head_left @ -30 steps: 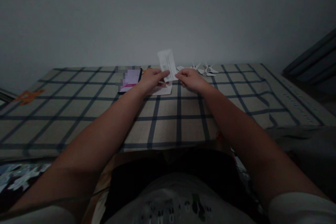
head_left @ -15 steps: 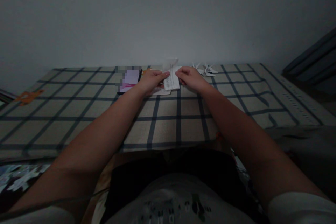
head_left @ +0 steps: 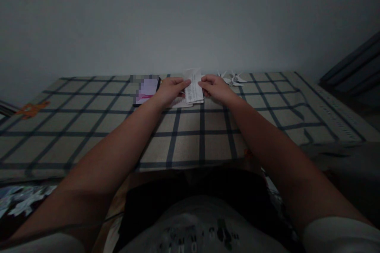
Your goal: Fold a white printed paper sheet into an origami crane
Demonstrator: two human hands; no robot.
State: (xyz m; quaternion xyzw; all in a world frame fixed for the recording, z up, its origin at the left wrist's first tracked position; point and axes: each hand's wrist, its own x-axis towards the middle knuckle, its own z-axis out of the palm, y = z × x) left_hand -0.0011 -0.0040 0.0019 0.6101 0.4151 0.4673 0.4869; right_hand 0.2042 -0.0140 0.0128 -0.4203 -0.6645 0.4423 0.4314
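Between my hands is a folded sheet of printed paper (head_left: 194, 87), a narrow white strip with several layers showing at its lower edge. My left hand (head_left: 172, 89) pinches its left side, thumb on top. On the right side, my right hand (head_left: 214, 87) grips it between thumb and fingers. Under my left hand and the folded sheet lies another piece of white paper (head_left: 182, 103), mostly covered. Just beyond my right hand sit several folded paper cranes (head_left: 235, 79).
A phone (head_left: 147, 89) with a lit, partly blurred screen lies left of my left hand. A checked cloth (head_left: 190, 138) covers the table, which stands against a grey wall (head_left: 190, 19). An orange shape (head_left: 32, 109) is at the far left.
The folded paper's upper part, blurred and raised before, now looks flatter and sharper. Its lower layers have spread slightly apart. Both hands stay almost in place.
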